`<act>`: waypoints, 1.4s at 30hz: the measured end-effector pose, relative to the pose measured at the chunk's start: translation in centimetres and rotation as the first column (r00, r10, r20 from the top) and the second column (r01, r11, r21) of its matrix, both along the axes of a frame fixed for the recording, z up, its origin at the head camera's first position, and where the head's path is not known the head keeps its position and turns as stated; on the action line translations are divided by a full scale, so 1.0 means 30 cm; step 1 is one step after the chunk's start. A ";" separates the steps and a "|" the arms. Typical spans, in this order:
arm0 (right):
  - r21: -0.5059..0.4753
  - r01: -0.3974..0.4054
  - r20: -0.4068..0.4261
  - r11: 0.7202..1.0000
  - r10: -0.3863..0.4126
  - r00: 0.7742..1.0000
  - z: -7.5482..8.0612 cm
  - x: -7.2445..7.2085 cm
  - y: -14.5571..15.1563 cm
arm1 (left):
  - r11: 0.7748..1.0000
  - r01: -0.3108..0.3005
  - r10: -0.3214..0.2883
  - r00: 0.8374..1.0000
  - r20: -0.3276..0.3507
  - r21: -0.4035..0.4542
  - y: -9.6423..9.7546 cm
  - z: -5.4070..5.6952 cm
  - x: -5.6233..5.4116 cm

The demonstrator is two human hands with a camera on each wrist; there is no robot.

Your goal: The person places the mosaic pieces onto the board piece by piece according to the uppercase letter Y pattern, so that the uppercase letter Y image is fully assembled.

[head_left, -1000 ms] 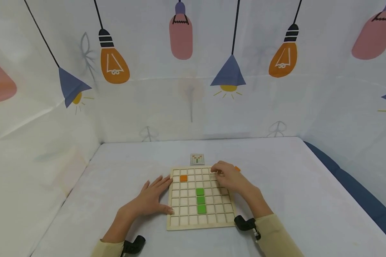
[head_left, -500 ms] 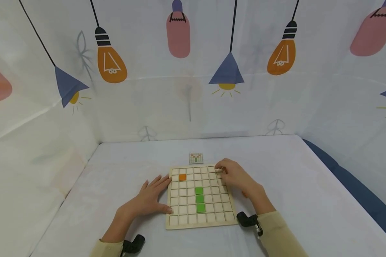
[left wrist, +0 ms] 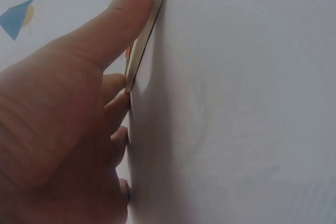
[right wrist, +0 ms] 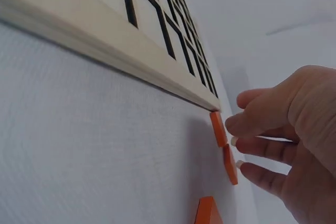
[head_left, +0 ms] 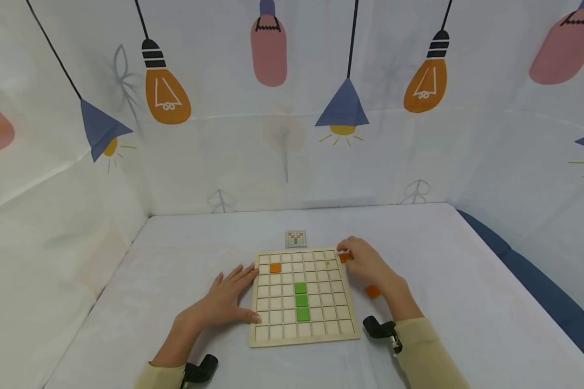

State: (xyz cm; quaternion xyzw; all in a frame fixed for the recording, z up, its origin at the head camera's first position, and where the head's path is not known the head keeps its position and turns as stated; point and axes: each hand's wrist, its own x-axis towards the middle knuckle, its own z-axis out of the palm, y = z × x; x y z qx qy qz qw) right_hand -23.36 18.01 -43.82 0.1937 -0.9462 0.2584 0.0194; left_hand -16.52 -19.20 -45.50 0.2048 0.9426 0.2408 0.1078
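Observation:
A wooden grid board (head_left: 316, 339) lies on the white table. One orange tile (head_left: 274, 268) sits in its upper left part, and a column of green tiles (head_left: 300, 300) in the middle. My left hand (head_left: 221, 302) rests at the board's left edge, fingers spread, thumb on the rim; the left wrist view shows its fingertips against the edge. Just off the far right corner, my right hand (head_left: 367, 262) reaches down with bent fingers over orange tiles (head_left: 345, 258). In the right wrist view its thumb and fingertips are close to two orange tiles (right wrist: 218, 129), not visibly gripping them.
Another orange tile (head_left: 372, 292) lies right of the board, near my right wrist. A small pattern card (head_left: 296, 239) lies beyond the board's far edge. A white cloth wall (head_left: 292, 162) with printed lamps stands behind the table.
My right hand has moved right from over the board's far row to beside its corner, uncovering orange tiles there. The left hand has stayed on the board's edge. The head view has shifted slightly.

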 end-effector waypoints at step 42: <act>0.141 0.051 0.119 0.989 -0.068 0.991 0.008 0.010 0.000 | 1.000 0.001 -0.001 1.000 0.020 -0.030 0.001 -0.002 -0.011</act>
